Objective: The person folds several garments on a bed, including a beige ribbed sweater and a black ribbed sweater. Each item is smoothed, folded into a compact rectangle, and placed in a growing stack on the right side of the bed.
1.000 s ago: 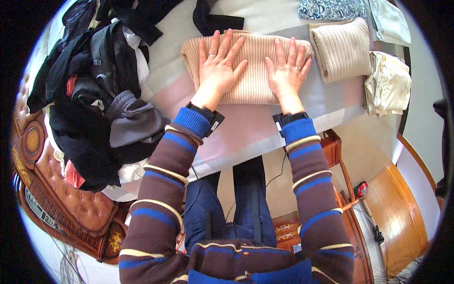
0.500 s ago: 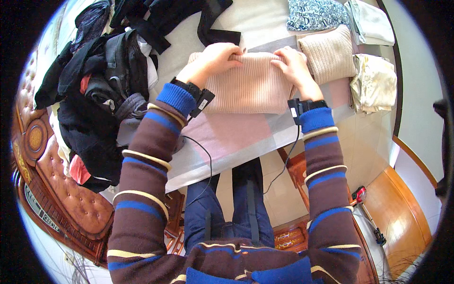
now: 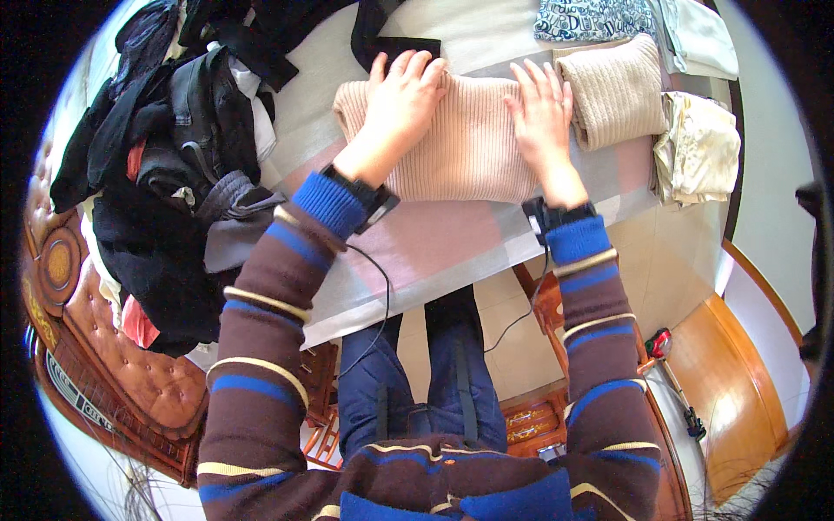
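Your left hand (image 3: 404,100) at eleven o'clock and right hand (image 3: 544,117) at two lie unclenched on the folded sweater (image 3: 469,148); press evenly, without stretching it

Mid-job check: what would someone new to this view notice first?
Probably the ribbed pinkish-beige knit at upper centre, with the left grip and right grip over it. Next, the big tumbled heap of mostly dark clothes filling the left side. By contrast, neatly folded pieces sit at upper right, including a beige knit square and a cream cloth.
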Action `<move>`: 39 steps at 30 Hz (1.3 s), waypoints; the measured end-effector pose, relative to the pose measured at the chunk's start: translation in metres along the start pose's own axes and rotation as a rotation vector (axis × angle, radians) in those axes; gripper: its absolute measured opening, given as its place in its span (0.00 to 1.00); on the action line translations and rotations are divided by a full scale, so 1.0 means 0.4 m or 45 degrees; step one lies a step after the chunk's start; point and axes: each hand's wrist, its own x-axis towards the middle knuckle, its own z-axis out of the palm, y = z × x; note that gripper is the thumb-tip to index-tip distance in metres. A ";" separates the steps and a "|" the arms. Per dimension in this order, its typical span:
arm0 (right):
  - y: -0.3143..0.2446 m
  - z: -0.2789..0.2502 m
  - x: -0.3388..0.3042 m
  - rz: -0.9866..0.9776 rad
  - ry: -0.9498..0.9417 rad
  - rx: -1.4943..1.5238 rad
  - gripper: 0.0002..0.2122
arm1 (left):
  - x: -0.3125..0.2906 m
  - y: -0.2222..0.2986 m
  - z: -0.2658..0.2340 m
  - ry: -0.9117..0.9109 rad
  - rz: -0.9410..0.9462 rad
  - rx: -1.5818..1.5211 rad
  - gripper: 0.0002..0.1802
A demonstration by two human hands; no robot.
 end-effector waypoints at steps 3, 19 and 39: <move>-0.050 -0.024 -0.072 -0.059 -0.136 -0.034 0.31 | -0.065 0.015 -0.021 0.071 0.015 -0.040 0.25; -0.061 -0.027 -0.222 0.437 0.350 0.525 0.28 | -0.077 -0.001 0.028 -0.217 -0.192 -0.047 0.39; -0.091 0.028 -0.398 1.140 0.535 1.238 0.11 | 0.340 0.313 0.043 -0.693 1.699 -0.057 0.11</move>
